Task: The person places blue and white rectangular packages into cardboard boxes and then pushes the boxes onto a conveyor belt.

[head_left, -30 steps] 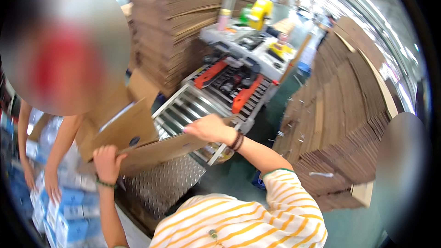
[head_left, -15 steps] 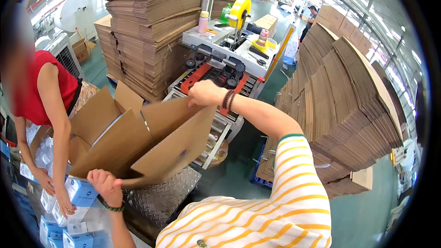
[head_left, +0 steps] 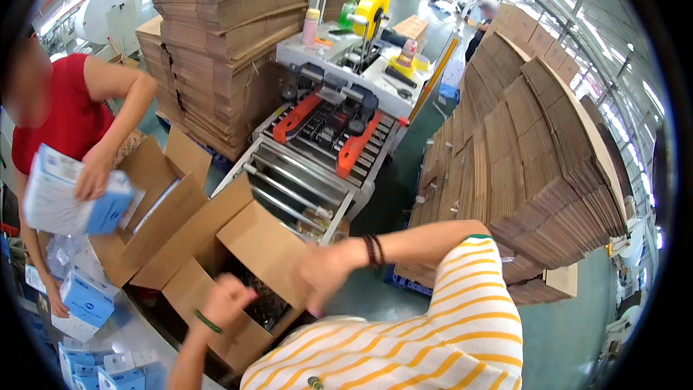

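Note:
An open cardboard box (head_left: pixel 263 235) stands before me with its flaps spread; a dark, patterned surface shows down inside it. My left hand (head_left: pixel 225 300), green band at the wrist, is over the near side of the box with its fingers curled in and the thumb sticking out. I see nothing in it. Against the right-hand flap is my right hand (head_left: pixel 317 271), blurred by motion, so its fingers and whether it grips the flap cannot be made out. A second open carton (head_left: pixel 162 206) adjoins the box on its far left.
A person in red (head_left: pixel 65 101) at the left holds a blue-and-white pack (head_left: pixel 79 191). More such packs (head_left: pixel 86 300) lie at lower left. Ahead is a roller machine (head_left: pixel 328 130) with a yellow tape roll (head_left: pixel 370 11). Flat cardboard stacks (head_left: pixel 224 43) rise behind and at right (head_left: pixel 512 166).
The box has come down nearer to me and its flaps now stand apart. My right hand moved down toward me, my left to the right. The other person has lifted a blue-and-white pack.

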The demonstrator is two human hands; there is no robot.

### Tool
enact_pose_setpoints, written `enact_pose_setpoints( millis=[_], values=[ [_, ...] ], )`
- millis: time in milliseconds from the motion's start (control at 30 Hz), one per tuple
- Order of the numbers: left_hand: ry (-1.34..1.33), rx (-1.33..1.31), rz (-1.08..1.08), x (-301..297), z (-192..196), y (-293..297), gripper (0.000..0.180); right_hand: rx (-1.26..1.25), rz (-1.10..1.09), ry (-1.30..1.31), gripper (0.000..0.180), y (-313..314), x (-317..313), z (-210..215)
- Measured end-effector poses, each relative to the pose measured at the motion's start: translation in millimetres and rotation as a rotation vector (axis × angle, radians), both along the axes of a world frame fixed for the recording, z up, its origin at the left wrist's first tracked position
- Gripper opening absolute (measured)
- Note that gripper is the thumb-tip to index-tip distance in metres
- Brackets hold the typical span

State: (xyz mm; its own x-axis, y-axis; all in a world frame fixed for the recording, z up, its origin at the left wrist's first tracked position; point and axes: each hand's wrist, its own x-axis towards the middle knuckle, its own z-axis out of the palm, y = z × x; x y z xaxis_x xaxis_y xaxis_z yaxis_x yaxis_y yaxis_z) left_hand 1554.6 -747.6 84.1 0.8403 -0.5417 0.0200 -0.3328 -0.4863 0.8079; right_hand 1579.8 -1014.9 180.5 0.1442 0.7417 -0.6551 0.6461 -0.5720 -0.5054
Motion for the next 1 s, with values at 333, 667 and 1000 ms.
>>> enact_pose_setpoints(
  millis=[333,667,1000],
  values=[
    [-0.476,0.857,0.495,-17.4,-6.2,24.8,0.053,1.454,-1.674,0.348,0.048,-17.7,81.6,-137.6],
    [-0.174,0.401,0.842,-93.1,-29.6,177.2,0.051,0.725,-1.942,1.008,0.051,1.8,0.1,-448.2],
    [0.633,-1.167,1.185,-68.8,-66.3,39.6,0.081,1.076,-1.091,0.584,0.055,-104.0,115.2,-40.5]
  ],
)
